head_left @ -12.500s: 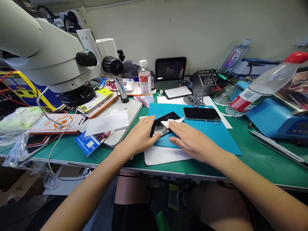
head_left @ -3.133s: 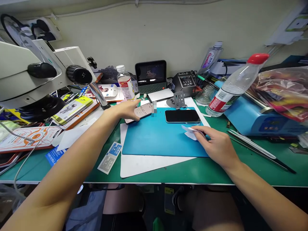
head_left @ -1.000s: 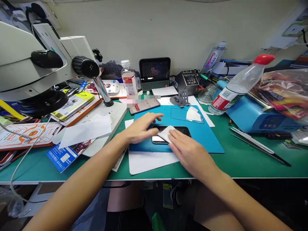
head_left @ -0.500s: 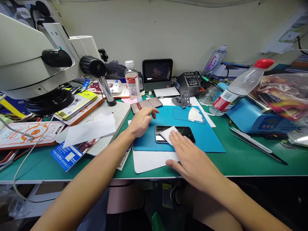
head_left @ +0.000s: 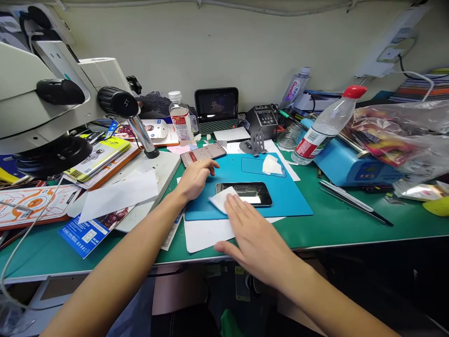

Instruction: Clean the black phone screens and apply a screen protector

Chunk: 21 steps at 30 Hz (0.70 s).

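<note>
In the head view, the right hand [head_left: 257, 238] lies flat, fingers together and thumb held out to the side, its fingertips on a white wipe [head_left: 218, 201] that covers the left end of a dark-screened phone [head_left: 254, 191]. That phone lies face up on a blue mat [head_left: 296, 204]. The left hand [head_left: 194, 180] is loosely curled at the mat's left side, near a lit phone [head_left: 209, 151]; whether it pinches anything cannot be told. Behind the dark-screened phone, a crumpled white piece [head_left: 272, 164] rests on a clear, dark-edged sheet [head_left: 251, 165]. Tweezers [head_left: 352, 199] lie right of the mat.
</note>
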Available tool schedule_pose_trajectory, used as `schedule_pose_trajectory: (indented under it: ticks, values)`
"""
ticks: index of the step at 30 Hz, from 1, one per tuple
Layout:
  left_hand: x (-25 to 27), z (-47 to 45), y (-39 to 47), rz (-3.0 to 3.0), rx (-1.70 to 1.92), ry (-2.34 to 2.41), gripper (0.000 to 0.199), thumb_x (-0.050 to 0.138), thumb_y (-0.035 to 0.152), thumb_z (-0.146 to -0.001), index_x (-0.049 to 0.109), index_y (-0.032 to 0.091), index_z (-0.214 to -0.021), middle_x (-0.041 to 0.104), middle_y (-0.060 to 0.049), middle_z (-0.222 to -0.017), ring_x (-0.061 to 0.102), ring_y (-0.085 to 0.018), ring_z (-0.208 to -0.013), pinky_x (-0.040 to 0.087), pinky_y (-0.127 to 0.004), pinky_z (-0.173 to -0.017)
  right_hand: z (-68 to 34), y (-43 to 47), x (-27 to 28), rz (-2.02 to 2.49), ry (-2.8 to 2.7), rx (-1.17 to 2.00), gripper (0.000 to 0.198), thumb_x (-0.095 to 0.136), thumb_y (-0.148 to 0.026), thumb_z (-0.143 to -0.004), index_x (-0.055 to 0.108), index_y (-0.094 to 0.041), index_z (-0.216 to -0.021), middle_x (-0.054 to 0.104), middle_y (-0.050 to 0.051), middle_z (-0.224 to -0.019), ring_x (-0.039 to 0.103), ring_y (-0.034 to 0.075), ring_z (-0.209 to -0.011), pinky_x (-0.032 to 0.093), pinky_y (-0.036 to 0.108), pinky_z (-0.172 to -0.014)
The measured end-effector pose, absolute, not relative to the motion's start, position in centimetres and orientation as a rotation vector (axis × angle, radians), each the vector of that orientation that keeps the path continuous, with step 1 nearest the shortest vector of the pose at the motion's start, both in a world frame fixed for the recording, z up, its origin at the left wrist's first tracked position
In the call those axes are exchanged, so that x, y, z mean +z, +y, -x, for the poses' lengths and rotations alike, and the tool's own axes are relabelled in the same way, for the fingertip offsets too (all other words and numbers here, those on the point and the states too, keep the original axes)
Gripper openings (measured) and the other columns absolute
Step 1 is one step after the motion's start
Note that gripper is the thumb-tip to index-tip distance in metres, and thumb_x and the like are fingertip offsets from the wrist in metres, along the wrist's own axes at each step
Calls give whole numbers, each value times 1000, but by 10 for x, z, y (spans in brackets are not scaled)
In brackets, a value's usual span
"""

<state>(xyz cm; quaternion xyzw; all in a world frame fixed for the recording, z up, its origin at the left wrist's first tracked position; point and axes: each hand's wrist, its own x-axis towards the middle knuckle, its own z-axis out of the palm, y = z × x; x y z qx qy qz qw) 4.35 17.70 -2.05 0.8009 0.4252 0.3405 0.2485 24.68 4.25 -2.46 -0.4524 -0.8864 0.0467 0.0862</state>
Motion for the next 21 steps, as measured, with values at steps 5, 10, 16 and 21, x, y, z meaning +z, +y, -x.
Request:
schedule_pose_trajectory:
  ticks: [5, 10, 16, 21]
  values:
    - [-20, -42, 177, -2181, 923, 1164, 42, 32, 28, -85, 68, 18, -103, 71, -5, -90, 63, -25, -94, 49, -39, -87, -310, 48, -28, 1482, -2579, -6, 86, 34, -66, -101, 36, 0, -156, 31, 23, -161, 31, 34, -151, 37, 57, -120]
    - [-23, -43, 179, -2179, 933, 1165, 41, 32, 29, -85, 68, 18, -102, 71, -5, -89, 64, -25, -92, 49, -38, -85, -290, 63, -26, 1631, -2545, 83, 95, 28, -73, -98, 28, 0, -159, 24, 21, -165, 22, 34, -155, 30, 55, -124]
    - [-27, -46, 180, -2199, 918, 1144, 43, 32, 26, -83, 68, 16, -103, 72, -6, -89, 64, -25, -90, 49, -39, -86, -227, 70, -19, 1539, -2573, 269, 110, 33, -83, -91, 26, 4, -159, 19, 24, -165, 14, 35, -156, 21, 51, -128]
    - [-28, -46, 181, -2221, 890, 1142, 42, 32, 25, -84, 68, 16, -104, 73, -6, -93, 64, -25, -93, 49, -40, -88, -270, 58, -19, 1488, -2625, 258, 100, 29, -78, -95, 25, -3, -161, 17, 18, -167, 15, 31, -156, 25, 51, -127]
